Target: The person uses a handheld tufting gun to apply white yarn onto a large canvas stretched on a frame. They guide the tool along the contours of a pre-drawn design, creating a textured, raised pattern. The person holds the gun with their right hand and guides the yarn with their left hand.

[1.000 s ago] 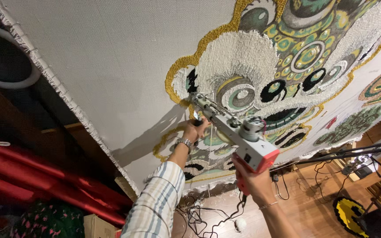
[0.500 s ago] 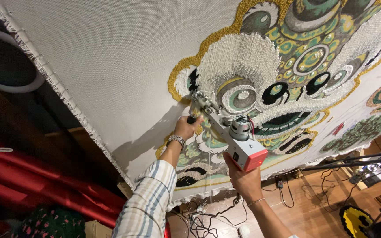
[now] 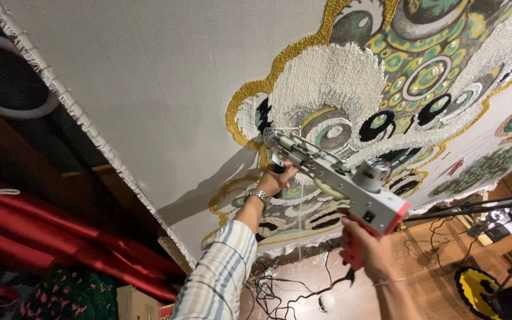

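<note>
Red fabric rolls (image 3: 60, 243) lie along the lower left of the frame, over a dark green cloth with pink flecks (image 3: 72, 296). A white ring (image 3: 16, 106) hangs at the upper left against a dark background. A cardboard box (image 3: 137, 303) sits at the bottom (only its top shows). Tangled black cables (image 3: 280, 290) spread over the wooden floor (image 3: 440, 249) at lower centre. A yellow and black round rug (image 3: 475, 290) lies lower right, near a black stand pole (image 3: 475, 207).

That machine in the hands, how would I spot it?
Find the big white cloth with the gold-edged pattern. Pressed against it is the tufting gun, held by the left hand and right hand. It alone is grey metal with a red-edged body.
</note>
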